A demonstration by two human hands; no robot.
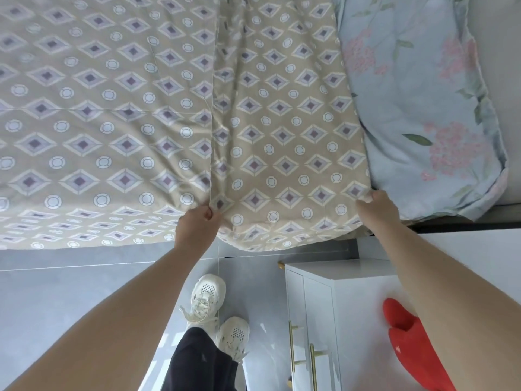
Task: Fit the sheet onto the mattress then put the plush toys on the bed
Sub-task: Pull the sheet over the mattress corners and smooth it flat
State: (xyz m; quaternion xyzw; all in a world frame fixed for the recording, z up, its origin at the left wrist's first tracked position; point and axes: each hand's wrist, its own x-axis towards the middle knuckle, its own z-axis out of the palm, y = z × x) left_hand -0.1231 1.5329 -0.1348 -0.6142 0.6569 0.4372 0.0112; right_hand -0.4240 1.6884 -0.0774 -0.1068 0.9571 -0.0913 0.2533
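Both hands hold the sheet (112,108) at its near edge: left hand (197,221) pinching a fold, right hand (376,206) gripping the end beside the pillow (423,108). Spread over the bed (501,80), it looks untucked; no toys lie there; a red thing (408,340) sits on the cabinet (352,292).

Open floor (56,292) on L — white cabinet (352,277) tight vs bed (282,235) corner on R

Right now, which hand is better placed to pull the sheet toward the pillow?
Probably the right hand: it grips the sheet edge beside the pillow; the left hand pinches a fold farther away.
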